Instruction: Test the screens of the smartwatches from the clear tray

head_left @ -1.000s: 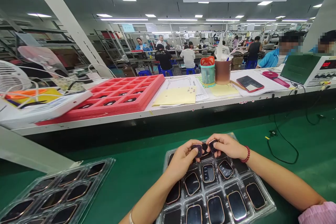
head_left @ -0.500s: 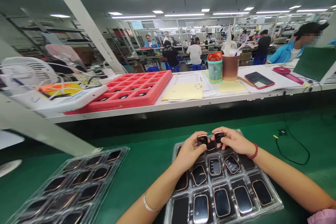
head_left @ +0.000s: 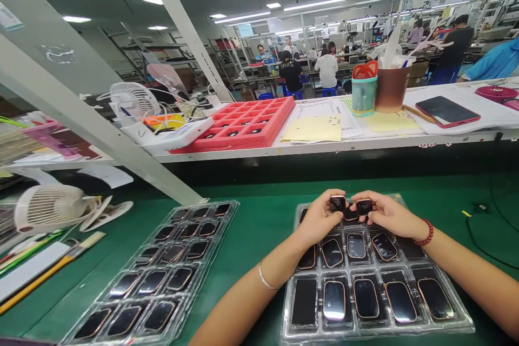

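Above the far edge of a clear plastic tray (head_left: 316,270), my left hand (head_left: 322,216) is closed on a small dark watch face (head_left: 338,204). Close beside it, my right hand (head_left: 385,213) grips a second watch face (head_left: 364,206). Both screens show faint light text. Rows of gold-rimmed watch faces lie in the tray's pockets, and two in the middle row, including one (head_left: 356,246), have lit screens. Another clear tray (head_left: 182,275) of watch faces rests to the left.
A white slanted post (head_left: 162,173) stands behind the left tray. The raised shelf (head_left: 316,147) holds a red foam tray (head_left: 279,127), papers, cups and a phone (head_left: 448,111). A fan (head_left: 52,208) and brush (head_left: 60,262) are at left; a cable (head_left: 482,248) at right.
The camera view has turned left, so the scene sits further right and more of the left tray, fan and brush shows. Both hands still hold their watch faces over the tray.
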The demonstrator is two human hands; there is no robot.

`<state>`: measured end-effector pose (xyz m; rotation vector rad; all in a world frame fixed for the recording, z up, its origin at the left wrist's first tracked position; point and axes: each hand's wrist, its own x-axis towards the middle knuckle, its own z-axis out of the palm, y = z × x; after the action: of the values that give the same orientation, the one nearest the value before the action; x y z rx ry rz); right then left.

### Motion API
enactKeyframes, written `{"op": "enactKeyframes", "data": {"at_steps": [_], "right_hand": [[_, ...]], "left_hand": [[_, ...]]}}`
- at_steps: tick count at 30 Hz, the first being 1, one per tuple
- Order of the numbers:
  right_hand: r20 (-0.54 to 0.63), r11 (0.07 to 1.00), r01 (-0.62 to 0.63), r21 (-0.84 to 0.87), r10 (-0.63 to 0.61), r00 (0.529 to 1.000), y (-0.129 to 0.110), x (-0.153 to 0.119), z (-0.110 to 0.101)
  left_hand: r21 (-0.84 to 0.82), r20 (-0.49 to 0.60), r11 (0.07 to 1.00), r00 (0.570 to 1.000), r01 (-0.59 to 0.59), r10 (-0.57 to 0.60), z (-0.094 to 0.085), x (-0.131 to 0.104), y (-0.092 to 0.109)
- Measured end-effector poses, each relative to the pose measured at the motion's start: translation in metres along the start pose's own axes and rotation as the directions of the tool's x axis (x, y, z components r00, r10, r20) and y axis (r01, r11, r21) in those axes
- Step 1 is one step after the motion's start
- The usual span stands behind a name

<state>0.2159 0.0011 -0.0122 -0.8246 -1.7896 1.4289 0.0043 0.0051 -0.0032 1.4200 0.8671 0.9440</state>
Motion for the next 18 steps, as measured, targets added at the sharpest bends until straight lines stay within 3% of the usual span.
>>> {"op": "enactKeyframes", "data": {"at_steps": [18], "right_hand": [[-0.028,1.000,-0.015,0.020,0.016,0.999,0.0049,0.0006,-0.0017]], "left_hand": [[-0.019,0.027,1.000,0.999,0.017,-0.016,0.0015,0.0007,-0.0008]]}}
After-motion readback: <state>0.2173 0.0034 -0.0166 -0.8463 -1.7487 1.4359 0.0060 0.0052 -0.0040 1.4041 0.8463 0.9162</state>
